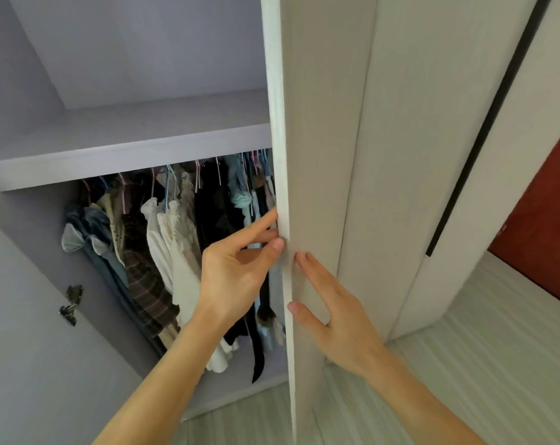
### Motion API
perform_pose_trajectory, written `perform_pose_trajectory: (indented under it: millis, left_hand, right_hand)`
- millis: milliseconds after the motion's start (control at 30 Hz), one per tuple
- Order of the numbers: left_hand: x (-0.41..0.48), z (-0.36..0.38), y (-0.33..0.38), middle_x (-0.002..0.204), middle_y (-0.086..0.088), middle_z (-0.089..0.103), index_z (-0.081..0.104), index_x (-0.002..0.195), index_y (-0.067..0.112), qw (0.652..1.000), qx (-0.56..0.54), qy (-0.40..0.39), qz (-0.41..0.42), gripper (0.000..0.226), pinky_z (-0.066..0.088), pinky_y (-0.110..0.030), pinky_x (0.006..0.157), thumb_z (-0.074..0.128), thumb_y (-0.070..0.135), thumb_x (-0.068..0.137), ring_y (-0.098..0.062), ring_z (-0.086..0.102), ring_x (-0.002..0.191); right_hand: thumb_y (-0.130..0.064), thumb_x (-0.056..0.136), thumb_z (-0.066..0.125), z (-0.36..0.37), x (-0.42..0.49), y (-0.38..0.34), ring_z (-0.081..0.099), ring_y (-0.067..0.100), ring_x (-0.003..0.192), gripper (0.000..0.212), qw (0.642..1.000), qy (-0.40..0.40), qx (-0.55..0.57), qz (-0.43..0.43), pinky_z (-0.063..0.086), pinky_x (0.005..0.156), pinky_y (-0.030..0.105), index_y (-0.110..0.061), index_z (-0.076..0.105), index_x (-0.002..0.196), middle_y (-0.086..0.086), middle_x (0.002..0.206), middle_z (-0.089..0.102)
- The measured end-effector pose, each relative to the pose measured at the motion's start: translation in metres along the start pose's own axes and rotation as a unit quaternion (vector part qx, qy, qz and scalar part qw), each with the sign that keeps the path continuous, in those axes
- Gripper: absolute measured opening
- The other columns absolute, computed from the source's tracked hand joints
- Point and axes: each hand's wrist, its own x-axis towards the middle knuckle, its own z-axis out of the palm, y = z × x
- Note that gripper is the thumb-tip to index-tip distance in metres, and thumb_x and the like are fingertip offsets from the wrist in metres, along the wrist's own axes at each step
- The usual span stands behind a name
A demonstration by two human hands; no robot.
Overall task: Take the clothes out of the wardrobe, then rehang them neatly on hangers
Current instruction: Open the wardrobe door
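The wardrobe stands partly open, and several clothes (176, 239) hang on hangers inside under a pale shelf (127, 149): denim, plaid, white ruffled and black pieces. A pale wardrobe door (317, 155) runs edge-on down the middle of the view. My left hand (237, 268) reaches in from the open side, its fingers behind the door's edge and its thumb on the front of the edge. My right hand (333, 313) lies flat on the door's outer face with straight fingers, the thumb at the edge.
The left door (31, 332) stands swung open, with a metal hinge (71, 303) on its inner face. To the right are further closed door panels (433, 155) with a black handle strip (484, 130), a red-brown surface (542, 226), and pale striped flooring (481, 348).
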Motion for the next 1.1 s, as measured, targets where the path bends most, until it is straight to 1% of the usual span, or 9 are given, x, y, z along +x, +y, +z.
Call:
perform_pose_trajectory:
  millis: [67,167,300,433,600,733,933,1033,1100]
  left_hand:
    - [-0.008,0.023,0.001,0.107,0.009,0.074,0.062,0.128,0.038,0.999,0.01,-0.032,0.039,0.051,0.056,-0.024,0.089,0.069,0.005,0.091,-0.013,0.073,0.093]
    - [-0.009,0.061,-0.003,0.112,0.01,0.07,0.057,0.137,0.028,0.986,0.062,-0.076,0.133,0.053,0.057,-0.024,0.082,0.069,0.004,0.091,-0.014,0.072,0.091]
    - [0.001,0.113,-0.014,0.142,0.001,0.053,0.04,0.152,0.02,0.933,0.186,-0.131,0.278,0.06,0.051,-0.034,0.1,0.062,0.007,0.097,-0.013,0.053,0.129]
    - [0.021,0.165,-0.029,0.164,-0.004,0.024,0.019,0.158,0.024,0.86,0.299,-0.176,0.374,0.073,0.036,-0.054,0.114,0.06,0.011,0.099,-0.024,0.025,0.15]
    - [0.045,0.224,-0.039,0.168,-0.003,-0.002,-0.001,0.159,0.032,0.765,0.448,-0.177,0.427,0.094,0.015,-0.066,0.118,0.066,0.037,0.094,-0.039,0.001,0.153]
    - [0.06,0.257,-0.044,0.167,-0.003,-0.008,-0.007,0.158,0.035,0.76,0.464,-0.174,0.42,0.11,0.022,-0.077,0.107,0.073,0.051,0.084,-0.046,0.003,0.151]
    - [0.068,0.263,-0.055,0.167,0.0,-0.012,-0.006,0.158,0.037,0.759,0.463,-0.166,0.426,0.113,0.026,-0.077,0.105,0.076,0.051,0.081,-0.047,0.007,0.15]
    - [0.063,0.253,-0.052,0.168,-0.001,-0.006,-0.002,0.158,0.038,0.766,0.451,-0.173,0.425,0.105,0.027,-0.073,0.109,0.073,0.048,0.085,-0.044,0.013,0.15]
    - [0.053,0.239,-0.055,0.168,-0.001,0.002,0.006,0.158,0.038,0.797,0.417,-0.188,0.395,0.094,0.03,-0.064,0.113,0.07,0.042,0.09,-0.037,0.022,0.15]
  right_hand:
    - [-0.046,0.1,0.048,-0.002,-0.02,0.002,0.024,-0.006,0.144,0.069,0.998,0.063,-0.004,0.02,0.027,0.114,0.02,-0.073,-0.003,0.139,-0.022,0.16,0.021]
    - [-0.04,0.102,0.047,-0.015,-0.047,0.015,0.046,-0.003,0.131,0.066,0.985,0.162,-0.026,0.041,0.042,0.105,0.02,-0.068,0.003,0.143,-0.024,0.148,0.04]
    - [-0.027,0.104,0.049,-0.04,-0.076,0.04,0.051,-0.014,0.105,0.07,0.964,0.239,-0.079,0.088,0.05,0.087,0.021,-0.06,0.007,0.149,-0.047,0.123,0.038]
    - [-0.02,0.103,0.05,-0.071,-0.092,0.062,0.056,0.0,0.098,0.068,0.935,0.313,-0.098,0.135,0.055,0.082,0.029,-0.044,0.014,0.155,-0.027,0.112,0.044]
    - [-0.017,0.101,0.051,-0.114,-0.096,0.086,0.055,0.008,0.098,0.073,0.925,0.309,-0.13,0.177,0.053,0.088,0.032,-0.033,0.009,0.158,-0.004,0.129,0.05]
    - [-0.015,0.102,0.046,-0.135,-0.097,0.1,0.054,0.012,0.086,0.072,0.921,0.296,-0.155,0.203,0.053,0.079,0.033,-0.035,0.007,0.158,-0.004,0.129,0.049]
    - [-0.014,0.103,0.046,-0.137,-0.094,0.108,0.048,0.005,0.081,0.069,0.917,0.301,-0.168,0.2,0.051,0.076,0.027,-0.03,0.009,0.159,-0.001,0.129,0.05]
    - [-0.013,0.1,0.052,-0.129,-0.097,0.105,0.052,0.006,0.103,0.073,0.918,0.315,-0.165,0.175,0.049,0.09,0.024,-0.031,0.012,0.158,-0.004,0.138,0.048]
    - [-0.01,0.096,0.059,-0.12,-0.104,0.1,0.045,0.015,0.126,0.07,0.904,0.341,-0.213,0.146,0.042,0.104,0.028,-0.026,0.027,0.156,0.0,0.148,0.043]
